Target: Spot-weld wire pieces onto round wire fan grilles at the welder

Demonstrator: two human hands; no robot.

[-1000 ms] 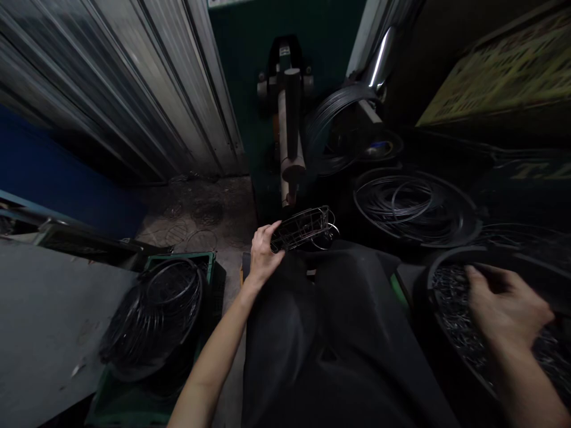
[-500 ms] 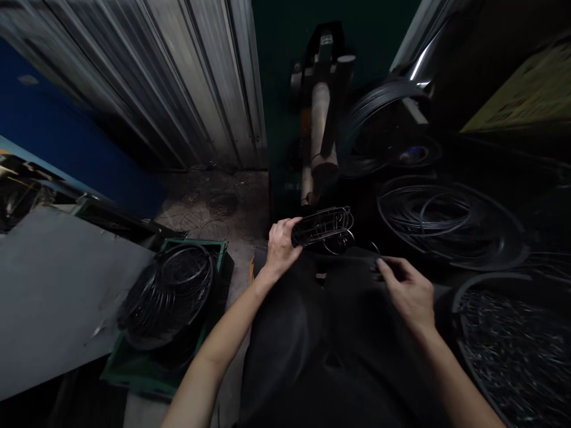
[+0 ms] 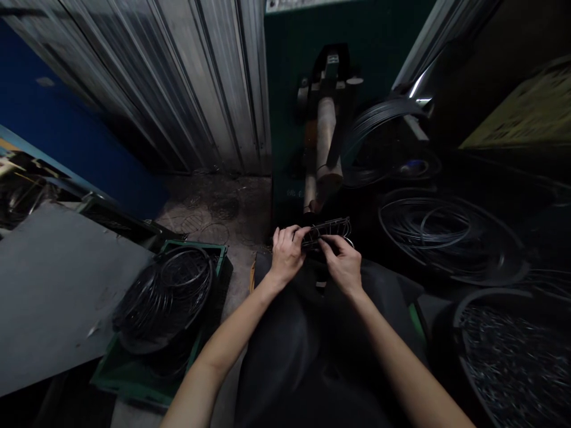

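Note:
A small oblong wire frame (image 3: 336,226), like a little basket of bent metal wire, is held over my lap below the machine. My left hand (image 3: 288,254) grips its left end, fingers over the top wires. Against the frame's near side, my right hand (image 3: 344,264) is closed in a pinch; whatever lies between its thumb and fingertips is too small and dark to make out. Just beyond the frame are the machine's two round bars (image 3: 327,139), apart from both hands.
At right stand a tub of small metal pieces (image 3: 521,362) and a basin of wire rings (image 3: 446,229). A wire coil (image 3: 386,116) hangs beside the green machine (image 3: 285,77). To the left, a green crate (image 3: 129,380) holds black wire hoops (image 3: 167,291), near a grey panel (image 3: 66,297).
My right hand has come left from the tub side to the wire frame, closed in a pinch. My left hand keeps its hold. The head view has shifted slightly.

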